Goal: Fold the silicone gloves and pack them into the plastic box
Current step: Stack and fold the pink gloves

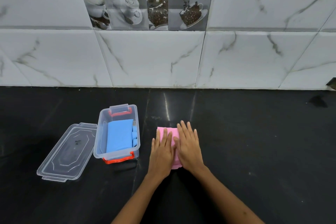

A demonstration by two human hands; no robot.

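Fingers [164,135] of the left hand [162,152] lie flat and close together, palm down on the folded pink silicone glove [168,131]; the right hand [188,146] presses beside it, its fingers slightly spread, so neither hand pinches anything. To do this step well, I judge the palms should sweep outward to push out trapped air and set the crease, since silicone likely springs back. Well to the left of the fingers stands the clear plastic box with red latches [118,152], open, one folded blue silicone glove [119,135] already inside. Further left, touching the box, its clear lid [67,152] lies on the black tabletop [254,142]. Count: two gloves, one box, one lid, two hands.
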